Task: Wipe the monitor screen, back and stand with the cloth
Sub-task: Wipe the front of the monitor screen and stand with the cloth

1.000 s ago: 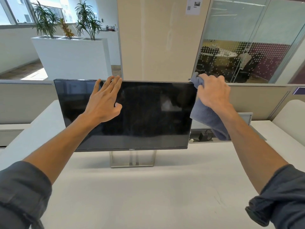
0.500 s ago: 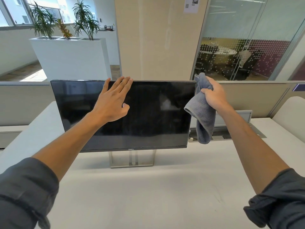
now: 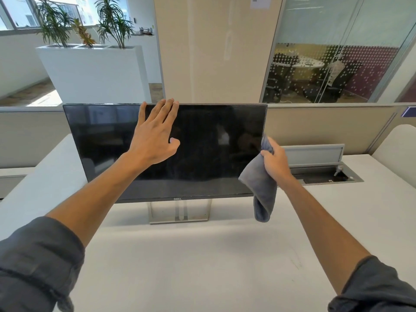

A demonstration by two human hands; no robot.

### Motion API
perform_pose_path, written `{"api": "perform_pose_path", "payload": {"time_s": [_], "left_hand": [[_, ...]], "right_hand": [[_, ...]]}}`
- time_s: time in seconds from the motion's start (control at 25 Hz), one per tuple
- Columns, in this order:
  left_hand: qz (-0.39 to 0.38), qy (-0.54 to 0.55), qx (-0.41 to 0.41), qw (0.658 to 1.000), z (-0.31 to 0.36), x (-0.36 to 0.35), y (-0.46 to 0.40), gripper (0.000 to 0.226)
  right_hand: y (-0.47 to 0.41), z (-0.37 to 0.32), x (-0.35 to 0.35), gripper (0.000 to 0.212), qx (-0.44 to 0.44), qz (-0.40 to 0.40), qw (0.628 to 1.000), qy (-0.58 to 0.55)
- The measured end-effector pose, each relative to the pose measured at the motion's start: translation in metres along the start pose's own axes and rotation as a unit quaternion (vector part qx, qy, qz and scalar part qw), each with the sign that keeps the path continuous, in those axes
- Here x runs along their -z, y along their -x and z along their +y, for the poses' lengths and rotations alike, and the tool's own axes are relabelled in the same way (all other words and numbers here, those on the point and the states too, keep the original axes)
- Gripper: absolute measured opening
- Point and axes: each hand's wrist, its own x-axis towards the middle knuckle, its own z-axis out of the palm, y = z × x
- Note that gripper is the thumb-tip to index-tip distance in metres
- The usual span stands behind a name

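Head view is looking down over a white surface (image 3: 202,255) that is carrying a Dell monitor (image 3: 108,143), the landmark for everything else. Behind the monitor a low beige partition (image 3: 315,127) is running across the surface's far edge, and beyond that a wide cream column (image 3: 213,48) is rising, with a white planter box (image 3: 94,73) of green plants on the monitor's far left and a glass-walled meeting room (image 3: 333,64) on its far right. The monitor is standing upright on a silver stand (image 3: 180,212) whose base is sitting on the surface directly under the screen's middle; the screen is dark and facing the person. To the right of the monitor an open cable tray (image 3: 324,174) with a raised grey lid is lying sunk into the surface. The left hand (image 3: 155,136) is resting flat against the upper middle of the screen, fingers straight and reaching to the monitor's top edge, thumb spread to the side. The right hand (image 3: 275,161) is gripping a grey cloth (image 3: 262,188) at the monitor's right edge, about halfway up; its fingers are curling round the bunched top of the cloth. The rest of the cloth is hanging down past the monitor's lower right corner, above the surface. Dark grey sleeves are showing on both forearms nearest the camera.
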Motion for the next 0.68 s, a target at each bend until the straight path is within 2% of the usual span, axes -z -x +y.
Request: {"api": "perform_pose_path", "payload": {"time_s": [0.16, 0.48, 0.68], "left_hand": [[0.003, -0.002, 0.005, 1.000, 0.002, 0.000, 0.000, 0.082], [0.003, -0.006, 0.008, 1.000, 0.003, -0.001, 0.000, 0.082], [0.003, -0.007, 0.006, 1.000, 0.003, -0.002, 0.001, 0.082]], "right_hand": [[0.019, 0.042, -0.011, 0.049, 0.042, -0.034, 0.998, 0.025], [0.056, 0.105, -0.039, 0.054, -0.011, -0.051, 0.997, 0.057], [0.072, 0.131, -0.043, 0.052, -0.050, -0.088, 0.986, 0.134]]}}
